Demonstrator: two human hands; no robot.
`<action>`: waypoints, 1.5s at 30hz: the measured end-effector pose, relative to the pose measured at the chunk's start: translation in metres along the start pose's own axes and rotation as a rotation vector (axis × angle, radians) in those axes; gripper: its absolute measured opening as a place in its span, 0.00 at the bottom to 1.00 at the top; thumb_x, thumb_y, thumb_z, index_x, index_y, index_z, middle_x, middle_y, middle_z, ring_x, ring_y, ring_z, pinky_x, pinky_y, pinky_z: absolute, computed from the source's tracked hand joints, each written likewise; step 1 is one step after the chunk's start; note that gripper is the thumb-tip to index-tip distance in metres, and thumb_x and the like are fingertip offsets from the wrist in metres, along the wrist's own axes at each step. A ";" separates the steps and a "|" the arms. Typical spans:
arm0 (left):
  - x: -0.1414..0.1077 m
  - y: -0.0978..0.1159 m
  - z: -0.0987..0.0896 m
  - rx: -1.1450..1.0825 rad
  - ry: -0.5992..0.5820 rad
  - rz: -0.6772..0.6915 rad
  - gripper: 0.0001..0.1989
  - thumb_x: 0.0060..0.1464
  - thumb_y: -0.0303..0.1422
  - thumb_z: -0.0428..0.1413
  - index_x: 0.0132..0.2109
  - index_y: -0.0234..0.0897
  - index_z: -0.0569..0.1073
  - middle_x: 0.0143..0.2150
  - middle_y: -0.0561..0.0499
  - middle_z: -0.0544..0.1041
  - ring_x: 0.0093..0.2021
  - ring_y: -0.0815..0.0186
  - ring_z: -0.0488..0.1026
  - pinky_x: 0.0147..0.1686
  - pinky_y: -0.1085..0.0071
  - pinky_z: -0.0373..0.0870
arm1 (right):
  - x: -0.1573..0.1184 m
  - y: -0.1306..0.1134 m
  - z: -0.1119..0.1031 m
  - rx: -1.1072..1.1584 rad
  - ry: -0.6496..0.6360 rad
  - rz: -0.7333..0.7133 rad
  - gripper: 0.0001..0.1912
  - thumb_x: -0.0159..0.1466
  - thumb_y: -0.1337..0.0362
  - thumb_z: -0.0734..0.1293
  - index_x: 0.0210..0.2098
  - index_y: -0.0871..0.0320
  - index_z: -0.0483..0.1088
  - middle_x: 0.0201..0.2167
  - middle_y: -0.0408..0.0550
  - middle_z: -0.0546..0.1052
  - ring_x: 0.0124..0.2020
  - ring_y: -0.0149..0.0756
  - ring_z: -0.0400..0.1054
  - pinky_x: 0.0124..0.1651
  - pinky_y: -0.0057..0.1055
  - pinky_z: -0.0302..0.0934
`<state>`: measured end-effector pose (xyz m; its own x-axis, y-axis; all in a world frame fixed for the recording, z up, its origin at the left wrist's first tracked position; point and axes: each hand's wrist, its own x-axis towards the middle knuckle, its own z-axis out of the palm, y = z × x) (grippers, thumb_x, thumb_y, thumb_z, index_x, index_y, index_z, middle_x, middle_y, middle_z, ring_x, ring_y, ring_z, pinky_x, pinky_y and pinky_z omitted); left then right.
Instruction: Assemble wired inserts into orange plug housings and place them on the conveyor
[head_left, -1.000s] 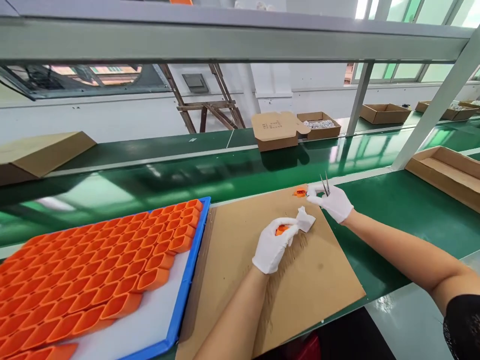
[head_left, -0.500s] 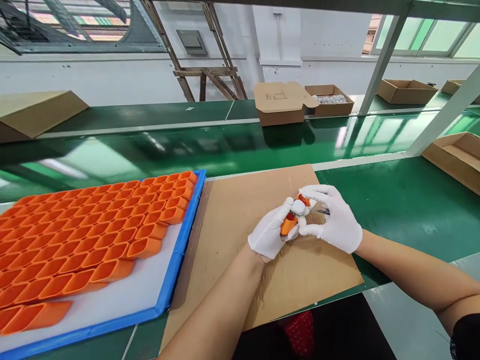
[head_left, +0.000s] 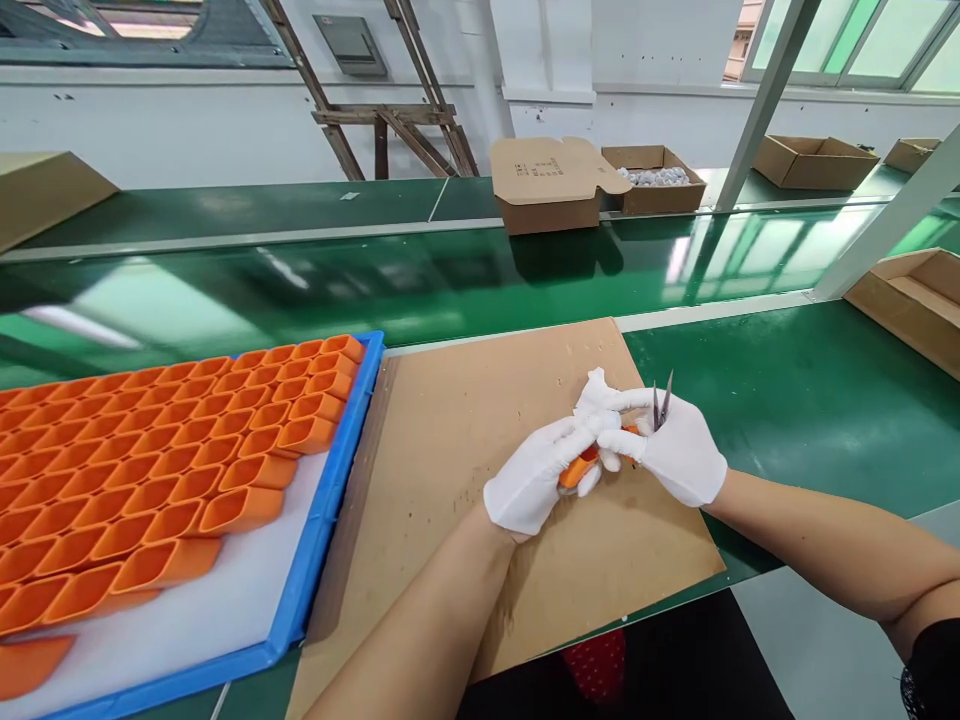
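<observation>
Both my hands wear white gloves and meet above the cardboard sheet (head_left: 450, 480). My left hand (head_left: 536, 470) is closed around an orange plastic sleeve (head_left: 577, 468), mostly hidden by the fingers. My right hand (head_left: 679, 445) is closed, its fingertips touching those of the left hand at the sleeve. Out of its grip point the two slim metal blades of small snips (head_left: 662, 402), tips upward and slightly apart. A bit of orange shows under the right fingers; I cannot tell which thing it belongs to.
On the left, a blue-rimmed tray (head_left: 330, 510) holds rows of orange plastic sleeves (head_left: 180, 450). Behind the green bench stand an open carton (head_left: 551, 195) and a box of small wrapped pieces (head_left: 660, 185). Another cardboard box (head_left: 911, 310) is at the right, near a slanted metal post (head_left: 885, 220).
The hands have drawn together, covering more of the sleeve. The snips have turned, so their blades now point upward. The camera view has shifted slightly.
</observation>
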<state>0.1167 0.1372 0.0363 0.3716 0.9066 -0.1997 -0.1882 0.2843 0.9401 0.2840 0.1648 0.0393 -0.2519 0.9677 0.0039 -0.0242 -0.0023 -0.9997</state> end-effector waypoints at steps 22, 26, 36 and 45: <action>0.002 -0.005 -0.001 -0.013 -0.048 -0.057 0.33 0.59 0.62 0.49 0.32 0.35 0.76 0.17 0.54 0.63 0.18 0.71 0.52 0.24 0.68 0.47 | -0.002 0.007 -0.002 0.069 0.080 0.044 0.14 0.51 0.52 0.80 0.31 0.55 0.83 0.30 0.48 0.80 0.32 0.38 0.71 0.38 0.38 0.68; 0.001 -0.006 -0.002 0.018 -0.047 -0.058 0.32 0.59 0.61 0.50 0.35 0.34 0.77 0.18 0.53 0.65 0.19 0.71 0.52 0.24 0.68 0.44 | -0.003 0.011 0.001 0.073 0.071 0.019 0.14 0.54 0.51 0.79 0.31 0.55 0.82 0.30 0.46 0.79 0.33 0.38 0.70 0.40 0.38 0.67; -0.001 -0.006 -0.001 -0.092 -0.110 -0.030 0.28 0.59 0.58 0.55 0.33 0.35 0.75 0.17 0.57 0.61 0.19 0.72 0.50 0.23 0.69 0.43 | -0.007 0.001 0.000 -0.012 -0.131 -0.185 0.10 0.65 0.51 0.73 0.33 0.48 0.83 0.22 0.42 0.71 0.28 0.36 0.65 0.42 0.40 0.66; 0.001 -0.008 0.007 -0.107 -0.091 -0.018 0.30 0.50 0.61 0.61 0.34 0.36 0.73 0.28 0.52 0.70 0.22 0.73 0.54 0.25 0.69 0.43 | -0.003 0.000 -0.001 0.051 -0.046 0.026 0.11 0.51 0.55 0.80 0.26 0.55 0.81 0.25 0.45 0.77 0.29 0.39 0.71 0.34 0.38 0.70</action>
<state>0.1249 0.1342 0.0306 0.4561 0.8703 -0.1858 -0.2750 0.3364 0.9007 0.2857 0.1619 0.0391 -0.2974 0.9546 -0.0199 -0.0657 -0.0412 -0.9970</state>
